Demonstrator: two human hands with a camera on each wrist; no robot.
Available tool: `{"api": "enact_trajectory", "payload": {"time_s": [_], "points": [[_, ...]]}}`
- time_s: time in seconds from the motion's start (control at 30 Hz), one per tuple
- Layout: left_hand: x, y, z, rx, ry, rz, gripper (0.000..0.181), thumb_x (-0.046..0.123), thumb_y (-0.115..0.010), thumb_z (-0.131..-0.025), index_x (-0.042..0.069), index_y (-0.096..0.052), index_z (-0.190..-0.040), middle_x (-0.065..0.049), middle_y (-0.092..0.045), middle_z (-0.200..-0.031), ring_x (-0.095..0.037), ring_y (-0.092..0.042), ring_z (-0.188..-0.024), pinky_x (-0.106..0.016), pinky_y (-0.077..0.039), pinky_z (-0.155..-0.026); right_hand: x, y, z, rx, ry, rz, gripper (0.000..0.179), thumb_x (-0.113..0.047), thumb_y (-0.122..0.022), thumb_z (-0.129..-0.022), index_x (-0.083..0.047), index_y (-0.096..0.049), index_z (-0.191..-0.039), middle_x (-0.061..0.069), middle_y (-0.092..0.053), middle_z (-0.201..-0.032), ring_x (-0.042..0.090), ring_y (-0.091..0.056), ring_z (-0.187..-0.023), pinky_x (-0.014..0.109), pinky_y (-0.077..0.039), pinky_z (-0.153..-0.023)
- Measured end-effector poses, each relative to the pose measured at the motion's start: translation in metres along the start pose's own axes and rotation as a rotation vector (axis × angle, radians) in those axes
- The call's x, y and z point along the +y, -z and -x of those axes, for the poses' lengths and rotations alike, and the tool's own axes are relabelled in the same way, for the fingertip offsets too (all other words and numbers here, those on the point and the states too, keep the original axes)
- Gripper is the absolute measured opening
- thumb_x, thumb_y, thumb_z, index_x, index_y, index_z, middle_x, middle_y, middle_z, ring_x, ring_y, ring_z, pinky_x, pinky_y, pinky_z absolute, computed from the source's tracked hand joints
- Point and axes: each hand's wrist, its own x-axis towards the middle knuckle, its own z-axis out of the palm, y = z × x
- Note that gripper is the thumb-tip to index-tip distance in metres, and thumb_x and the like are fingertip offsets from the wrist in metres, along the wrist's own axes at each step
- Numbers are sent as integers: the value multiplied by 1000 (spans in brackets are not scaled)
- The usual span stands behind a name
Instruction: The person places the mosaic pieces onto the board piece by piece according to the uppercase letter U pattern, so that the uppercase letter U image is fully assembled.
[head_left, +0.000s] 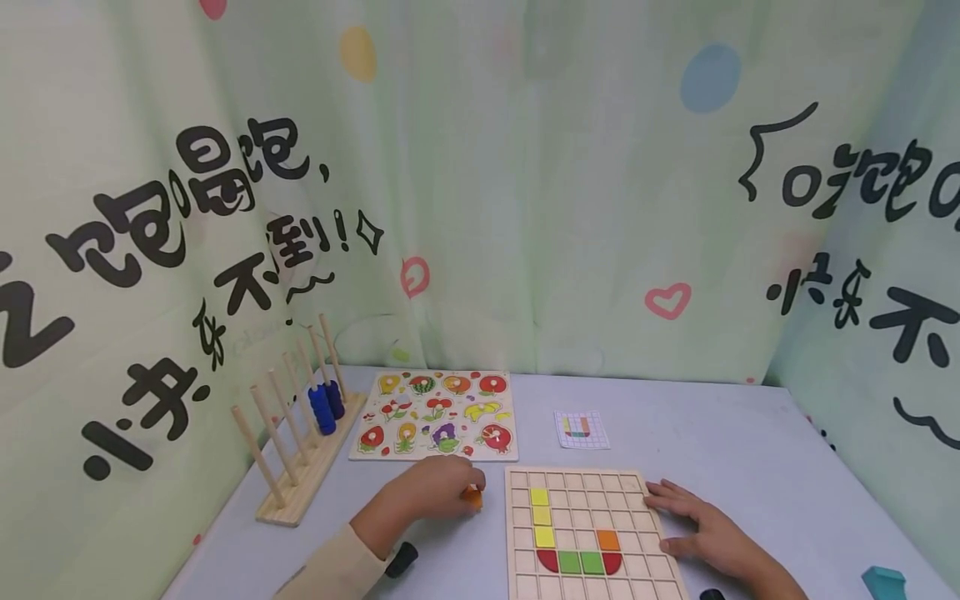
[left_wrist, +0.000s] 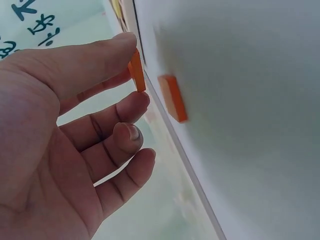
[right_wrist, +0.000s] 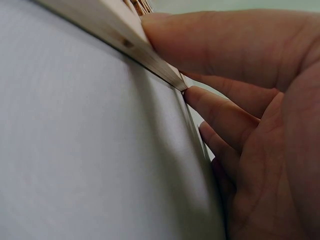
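Observation:
My left hand [head_left: 444,487] pinches a small orange tile [left_wrist: 137,72] between thumb and forefinger, just above the table left of the board. A second orange tile [left_wrist: 173,98] lies on the white tabletop near those fingertips. The wooden grid board [head_left: 583,481] holds a column of yellow squares [head_left: 542,517], two green squares [head_left: 581,562], two dark red rounded corner pieces [head_left: 547,560] and one orange square [head_left: 608,540]. My right hand [head_left: 705,529] rests along the board's right edge, thumb and fingers fairly straight. In the right wrist view, the thumb touches the board's wooden edge [right_wrist: 150,57].
A pattern card [head_left: 582,429] lies behind the board. Farther left are a fruit puzzle board [head_left: 435,417] and a pegged wooden stand [head_left: 300,492] with blue beads [head_left: 322,408]. A teal block [head_left: 883,582] sits at the front right. Printed curtains [head_left: 585,208] surround the table.

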Motion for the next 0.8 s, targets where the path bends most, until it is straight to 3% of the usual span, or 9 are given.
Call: {"api": "enact_trajectory", "payload": {"time_s": [0.27, 0.67, 0.8], "points": [[18, 2, -14, 5, -17, 4, 23, 33, -76, -85, 25, -72, -106, 15, -56, -82, -5, -50, -72, -22, -47, -69, -1, 0, 0, 2, 0, -8, 65, -39, -79, -74, -11, -63, -130, 19, -41, -147, 1, -23, -136, 70, -19, -101], [45, 7, -30, 20, -89, 15, 23, 31, -75, -86, 25, -73, -108, 15, -58, -86, -3, -49, -73, -20, -46, -69, -1, 0, 0, -11, -8, 8, 66, -39, -79, -74, -10, -62, -131, 20, -41, -147, 38, -26, -139, 70, -21, -100], [55, 7, -38, 23, -124, 10, 23, 31, -74, -87, 25, -72, -109, 15, -58, -87, -3, -50, -74, -19, -45, -69, 0, 0, 0, -6, -5, 12, 66, -40, -79, -74, -10, -62, -131, 19, -42, -147, 33, -27, -140, 70, -21, -101]]}}
